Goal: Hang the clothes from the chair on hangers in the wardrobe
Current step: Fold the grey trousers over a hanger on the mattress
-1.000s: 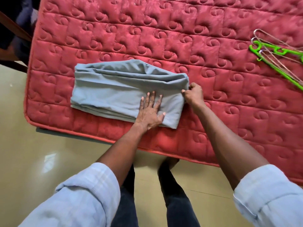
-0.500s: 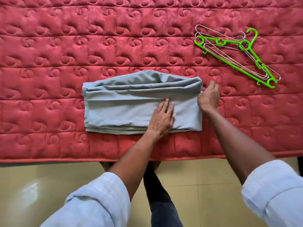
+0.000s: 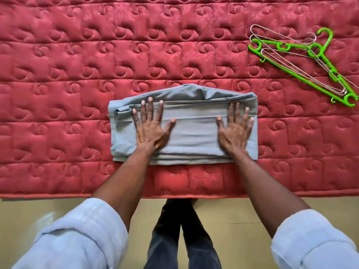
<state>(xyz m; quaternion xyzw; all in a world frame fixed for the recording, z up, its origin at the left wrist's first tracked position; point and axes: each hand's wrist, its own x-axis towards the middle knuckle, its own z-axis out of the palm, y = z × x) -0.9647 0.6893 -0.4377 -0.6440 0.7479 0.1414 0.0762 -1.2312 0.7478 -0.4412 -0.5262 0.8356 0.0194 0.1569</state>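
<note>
Grey garment [image 3: 194, 133], folded into a flat oblong, lies on the red quilted mattress [image 3: 77, 74] near its front edge, long side running left to right. We note our left hand [image 3: 150, 127] flat on the cloth toward its left end, fingers spread and straight, thumb out to the right. Our right hand [image 3: 235, 128] presses the right end the same way, palm down, fingers splayed. Neither pinches anything. Further back and to the right, well apart from the garment, lies a green plastic hanger [image 3: 303, 68] with several wire hangers [image 3: 287, 55] stacked across it. Pale rolled sleeves [image 3: 81, 239] and tan floor [image 3: 29, 210] fill the foreground.
</note>
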